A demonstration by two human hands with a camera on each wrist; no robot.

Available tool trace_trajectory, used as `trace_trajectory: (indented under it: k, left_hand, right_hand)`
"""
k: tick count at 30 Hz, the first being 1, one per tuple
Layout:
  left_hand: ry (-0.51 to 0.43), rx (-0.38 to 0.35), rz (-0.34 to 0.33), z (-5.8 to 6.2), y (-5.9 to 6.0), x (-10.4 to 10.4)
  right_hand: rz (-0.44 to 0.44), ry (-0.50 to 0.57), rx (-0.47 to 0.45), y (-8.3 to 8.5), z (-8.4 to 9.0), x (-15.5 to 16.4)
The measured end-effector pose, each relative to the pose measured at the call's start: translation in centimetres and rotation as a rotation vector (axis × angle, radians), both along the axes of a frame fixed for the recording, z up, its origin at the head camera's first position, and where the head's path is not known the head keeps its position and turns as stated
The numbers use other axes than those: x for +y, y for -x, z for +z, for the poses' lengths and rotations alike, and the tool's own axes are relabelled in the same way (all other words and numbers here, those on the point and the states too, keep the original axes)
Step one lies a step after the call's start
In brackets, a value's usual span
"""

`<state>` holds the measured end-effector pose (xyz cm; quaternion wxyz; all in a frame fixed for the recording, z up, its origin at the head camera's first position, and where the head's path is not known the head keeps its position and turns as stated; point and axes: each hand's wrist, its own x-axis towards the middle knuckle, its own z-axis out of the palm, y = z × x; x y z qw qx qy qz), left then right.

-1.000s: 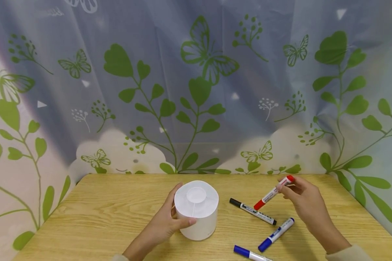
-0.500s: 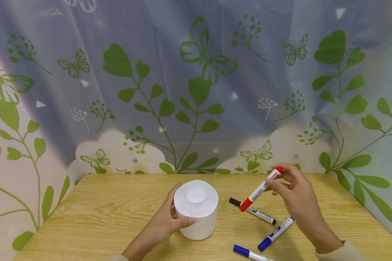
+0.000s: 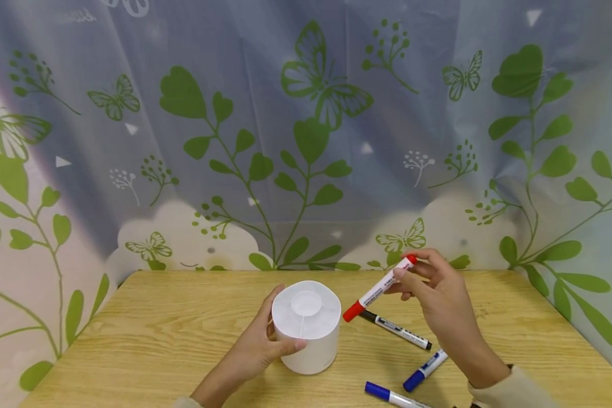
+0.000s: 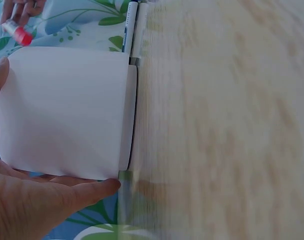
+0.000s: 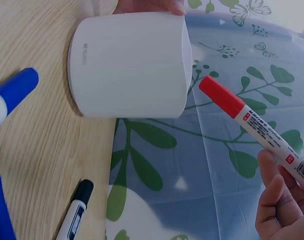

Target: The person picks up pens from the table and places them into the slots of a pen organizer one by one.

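Observation:
A white cylindrical container (image 3: 306, 327) stands on the wooden table (image 3: 158, 340). My left hand (image 3: 259, 347) grips its side, thumb in front and fingers round the back. The same container (image 4: 66, 112) fills the left wrist view, and the container (image 5: 129, 65) also shows in the right wrist view. My right hand (image 3: 436, 294) pinches a red-capped marker (image 3: 379, 289) by its rear end and holds it in the air, red cap pointing down-left, close to the container's upper right edge. The red marker (image 5: 252, 122) slants across the right wrist view.
A black-capped marker (image 3: 395, 330) lies on the table right of the container. Two blue-capped markers (image 3: 424, 371) (image 3: 390, 395) lie near the front right edge. A leaf-and-butterfly printed curtain (image 3: 306, 141) closes off the table's back and sides.
My right hand has carried the red marker leftward and slightly up, bringing its cap from over the black marker to just beside the container. The left hand and container have stayed put.

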<state>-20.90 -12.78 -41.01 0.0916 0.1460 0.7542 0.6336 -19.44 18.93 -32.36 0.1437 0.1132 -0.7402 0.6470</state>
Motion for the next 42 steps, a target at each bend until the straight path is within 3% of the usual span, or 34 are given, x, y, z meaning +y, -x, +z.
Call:
trace_trajectory:
  k: [13,26,42]
  left_hand:
    - [-0.038,-0.016,-0.022,0.2,0.0,-0.1]
    - [-0.011,-0.008,-0.022,0.3,0.0,-0.2]
    - [-0.013,0.002,-0.042,0.3,0.1,-0.5]
  right_hand:
    - [0.051,-0.062,-0.032,0.7,-0.1,-2.9]
    - [0.051,-0.112,-0.103,1.7,-1.5,-4.4]
    - [0.111,-0.133,-0.162,1.6,-3.2,-6.0]
